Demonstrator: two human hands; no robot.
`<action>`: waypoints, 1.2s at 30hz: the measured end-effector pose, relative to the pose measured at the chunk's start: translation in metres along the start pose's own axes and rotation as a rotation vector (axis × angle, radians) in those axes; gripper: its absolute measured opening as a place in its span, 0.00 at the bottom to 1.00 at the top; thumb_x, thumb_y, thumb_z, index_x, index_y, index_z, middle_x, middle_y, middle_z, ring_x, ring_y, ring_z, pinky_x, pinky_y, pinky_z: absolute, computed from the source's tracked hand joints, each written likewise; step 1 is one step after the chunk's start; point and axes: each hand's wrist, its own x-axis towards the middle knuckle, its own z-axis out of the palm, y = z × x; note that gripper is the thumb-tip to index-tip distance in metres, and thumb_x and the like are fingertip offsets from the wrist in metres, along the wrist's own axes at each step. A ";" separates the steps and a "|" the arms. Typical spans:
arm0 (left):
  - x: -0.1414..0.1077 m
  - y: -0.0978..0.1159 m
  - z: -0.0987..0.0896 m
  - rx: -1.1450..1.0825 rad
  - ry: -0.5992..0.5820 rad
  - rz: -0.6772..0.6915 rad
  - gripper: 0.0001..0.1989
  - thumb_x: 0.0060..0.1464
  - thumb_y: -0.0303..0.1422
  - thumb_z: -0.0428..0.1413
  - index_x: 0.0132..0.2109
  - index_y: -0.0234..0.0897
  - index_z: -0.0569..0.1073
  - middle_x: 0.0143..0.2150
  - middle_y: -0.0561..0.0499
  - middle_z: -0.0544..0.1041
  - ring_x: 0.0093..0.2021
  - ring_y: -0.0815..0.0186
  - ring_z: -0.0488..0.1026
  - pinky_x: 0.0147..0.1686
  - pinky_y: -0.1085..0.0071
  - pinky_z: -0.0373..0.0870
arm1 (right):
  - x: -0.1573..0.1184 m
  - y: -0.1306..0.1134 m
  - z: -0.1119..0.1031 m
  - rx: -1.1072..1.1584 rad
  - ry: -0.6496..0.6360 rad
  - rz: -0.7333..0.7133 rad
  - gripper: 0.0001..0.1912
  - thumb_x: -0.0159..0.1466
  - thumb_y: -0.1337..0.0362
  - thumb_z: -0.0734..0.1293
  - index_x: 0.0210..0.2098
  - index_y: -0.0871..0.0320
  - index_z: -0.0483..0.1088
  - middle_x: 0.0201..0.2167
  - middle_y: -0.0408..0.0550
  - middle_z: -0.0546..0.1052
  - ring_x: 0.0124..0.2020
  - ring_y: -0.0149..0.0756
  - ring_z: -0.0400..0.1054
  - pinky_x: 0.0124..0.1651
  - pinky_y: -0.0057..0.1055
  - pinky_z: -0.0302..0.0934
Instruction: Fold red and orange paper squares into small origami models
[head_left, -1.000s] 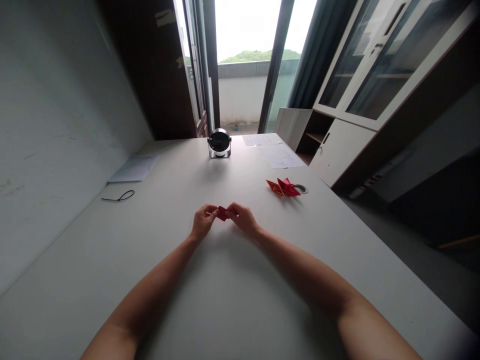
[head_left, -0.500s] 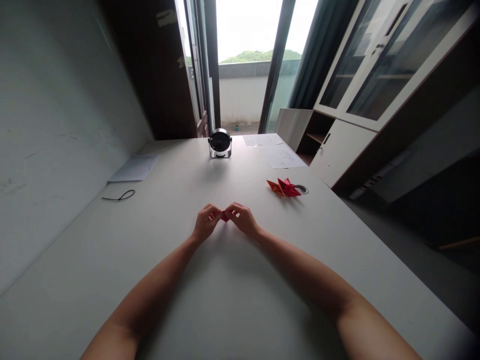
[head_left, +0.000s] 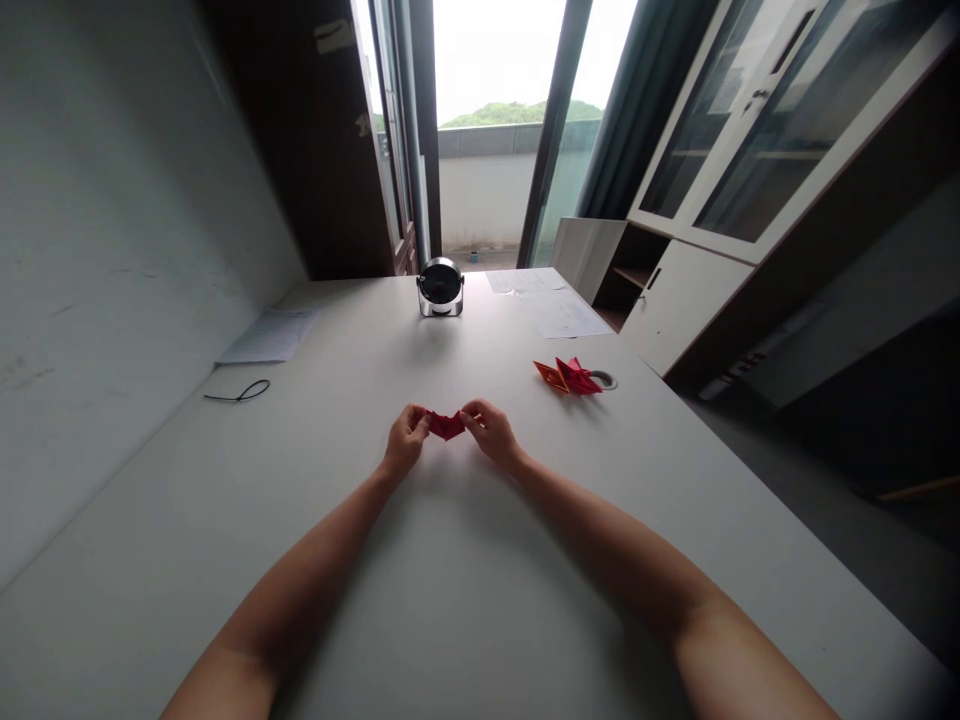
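A small piece of folded red paper (head_left: 447, 426) is stretched between my two hands, a little above or on the white table (head_left: 480, 580); I cannot tell which. Its left end is pinched by my left hand (head_left: 406, 436), and my right hand (head_left: 487, 430) pinches the right end. The paper's lower edge comes to a point in the middle, with creases showing. To the right lie red folded paper pieces (head_left: 577, 377) beside an orange folded paper piece (head_left: 551, 376). A grey ring-shaped thing (head_left: 606, 380) sits partly behind the red pieces.
A round black and silver device on a stand (head_left: 440, 288) is at the table's far side. Printed sheets (head_left: 566, 312) lie at the far right, and a paper stack (head_left: 268, 336) by the left wall. Near it is a looped black cord (head_left: 238, 392). Cabinets (head_left: 690, 290) stand beyond the right edge.
My hands have moved apart, the left one leftward and the right one slightly right. More of the red paper now shows between them, spread wider.
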 end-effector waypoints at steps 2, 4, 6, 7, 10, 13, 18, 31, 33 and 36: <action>0.003 -0.004 -0.002 -0.046 0.045 -0.018 0.09 0.57 0.38 0.56 0.37 0.36 0.69 0.30 0.53 0.72 0.27 0.70 0.67 0.31 0.72 0.65 | 0.001 0.002 -0.001 0.000 0.013 0.015 0.07 0.62 0.61 0.64 0.31 0.58 0.69 0.29 0.44 0.74 0.30 0.32 0.67 0.34 0.29 0.63; 0.006 -0.010 -0.004 -0.087 0.090 -0.032 0.09 0.57 0.38 0.56 0.38 0.37 0.68 0.30 0.53 0.71 0.27 0.70 0.67 0.31 0.72 0.65 | 0.001 0.002 -0.003 -0.008 0.023 0.024 0.06 0.60 0.63 0.63 0.30 0.58 0.69 0.27 0.43 0.72 0.29 0.32 0.66 0.33 0.28 0.61; 0.009 -0.016 -0.006 -0.133 0.131 -0.046 0.09 0.58 0.38 0.55 0.39 0.37 0.68 0.31 0.53 0.70 0.28 0.71 0.67 0.32 0.72 0.66 | 0.001 0.002 -0.004 -0.023 0.030 0.033 0.05 0.59 0.64 0.62 0.28 0.58 0.68 0.25 0.41 0.71 0.27 0.31 0.64 0.33 0.28 0.60; 0.010 -0.018 -0.007 -0.155 0.151 -0.055 0.08 0.58 0.38 0.55 0.39 0.38 0.67 0.31 0.53 0.70 0.28 0.71 0.67 0.33 0.72 0.67 | 0.001 0.003 -0.005 -0.032 0.032 0.039 0.05 0.58 0.65 0.62 0.28 0.57 0.68 0.24 0.41 0.70 0.27 0.31 0.63 0.32 0.27 0.59; 0.012 -0.024 -0.008 -0.178 0.181 -0.067 0.08 0.59 0.38 0.54 0.40 0.38 0.67 0.33 0.53 0.70 0.28 0.71 0.68 0.34 0.71 0.68 | 0.001 0.005 -0.004 -0.062 0.028 0.062 0.05 0.57 0.66 0.61 0.27 0.57 0.67 0.23 0.40 0.69 0.25 0.30 0.61 0.30 0.27 0.58; 0.011 -0.022 -0.008 -0.101 0.158 -0.016 0.08 0.60 0.38 0.54 0.40 0.38 0.67 0.32 0.53 0.70 0.29 0.70 0.68 0.33 0.71 0.68 | 0.001 0.007 -0.003 -0.083 0.013 0.063 0.05 0.56 0.67 0.61 0.31 0.57 0.69 0.27 0.40 0.72 0.27 0.30 0.64 0.32 0.27 0.60; 0.004 -0.013 -0.005 0.102 0.098 0.073 0.07 0.61 0.37 0.52 0.40 0.38 0.67 0.30 0.53 0.69 0.29 0.68 0.67 0.33 0.71 0.66 | -0.004 -0.001 0.000 -0.143 -0.080 -0.044 0.10 0.59 0.66 0.64 0.41 0.54 0.71 0.34 0.44 0.76 0.32 0.32 0.68 0.37 0.28 0.63; 0.003 -0.005 -0.004 0.019 0.012 -0.012 0.11 0.58 0.40 0.55 0.41 0.37 0.68 0.32 0.53 0.72 0.29 0.69 0.71 0.32 0.72 0.69 | -0.006 -0.008 -0.004 -0.398 -0.146 -0.170 0.08 0.65 0.61 0.65 0.31 0.55 0.71 0.28 0.44 0.74 0.26 0.31 0.63 0.34 0.26 0.56; 0.003 -0.005 -0.005 0.037 -0.043 -0.018 0.13 0.56 0.41 0.57 0.41 0.36 0.71 0.33 0.52 0.74 0.29 0.69 0.71 0.32 0.72 0.69 | -0.007 -0.008 -0.003 -0.361 -0.152 -0.170 0.06 0.66 0.61 0.64 0.37 0.54 0.73 0.31 0.44 0.77 0.28 0.31 0.65 0.35 0.26 0.57; 0.002 -0.004 -0.005 0.064 -0.096 -0.015 0.15 0.56 0.43 0.57 0.42 0.35 0.75 0.34 0.49 0.77 0.30 0.68 0.72 0.32 0.71 0.70 | -0.009 -0.009 -0.003 -0.324 -0.142 -0.160 0.07 0.67 0.62 0.63 0.42 0.53 0.73 0.34 0.44 0.79 0.29 0.31 0.68 0.37 0.26 0.59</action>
